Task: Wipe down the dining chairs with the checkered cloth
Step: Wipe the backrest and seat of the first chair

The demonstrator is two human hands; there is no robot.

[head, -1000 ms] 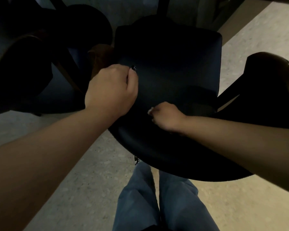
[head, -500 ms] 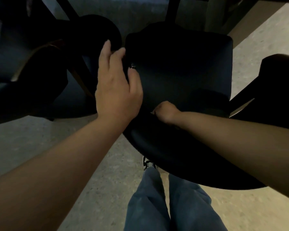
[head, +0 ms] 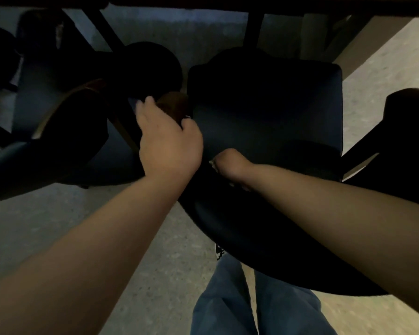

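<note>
Checkered cloth: only a small pale scrap (head: 211,163) shows, at the knuckles of the right hand (head: 229,166), frame centre; pattern not legible in the dim light. Right grip closed into a fist around that scrap, resting on the rear edge of the dark chair seat (head: 264,112), where seat meets the curved dark backrest (head: 240,228) in the lower centre.

Left hand (head: 168,143) left of centre, at the seat's left edge beside a brown wooden part (head: 173,103) of the frame. Fingers bent over the edge, tips hidden; cannot tell whether this grip clasps anything.

Second dark chair (head: 65,131) at left, a third (head: 406,131) at right edge. Dark worktop underside (head: 228,2) along the top. Speckled floor (head: 46,218) below. Blue jeans (head: 228,305) at bottom centre, a patterned shoe (head: 218,251) just above them
</note>
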